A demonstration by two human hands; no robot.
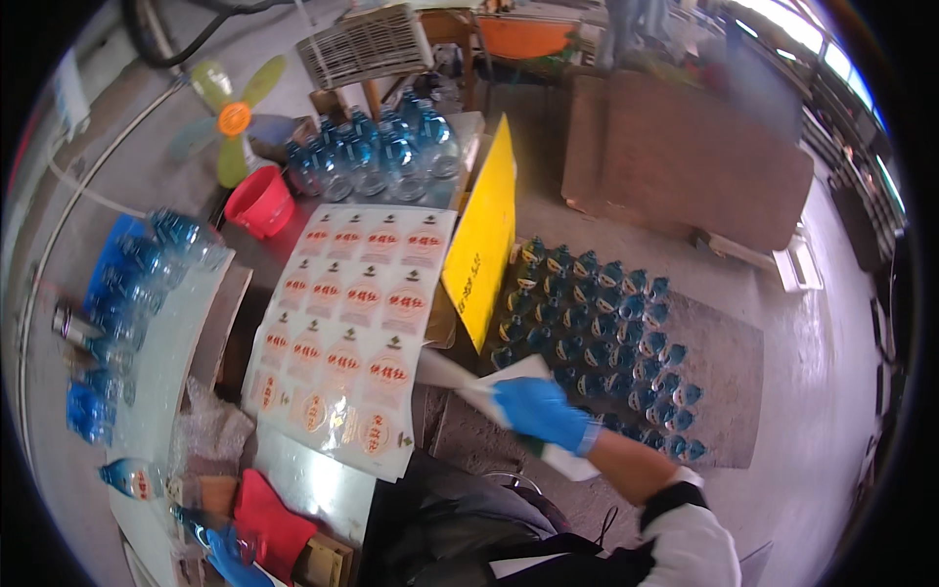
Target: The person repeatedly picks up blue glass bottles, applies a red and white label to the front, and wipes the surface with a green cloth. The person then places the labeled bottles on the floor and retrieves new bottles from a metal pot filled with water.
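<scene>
table (323,494), label sheets (347,333), floor bottles (597,323)

One label sheet (344,333), one red bowl (260,203), one yellow board (481,240).

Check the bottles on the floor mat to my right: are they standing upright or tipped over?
Upright. The blue bottles stand in neat rows on the mat, caps pointing up toward the camera; none is seen lying on its side.

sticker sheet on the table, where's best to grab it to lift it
Take the sticker sheet by its near right corner, coming from the person's side with the fingers under the edge. It lies flat, and that corner overhangs the table edge, free of the bottles.
</scene>
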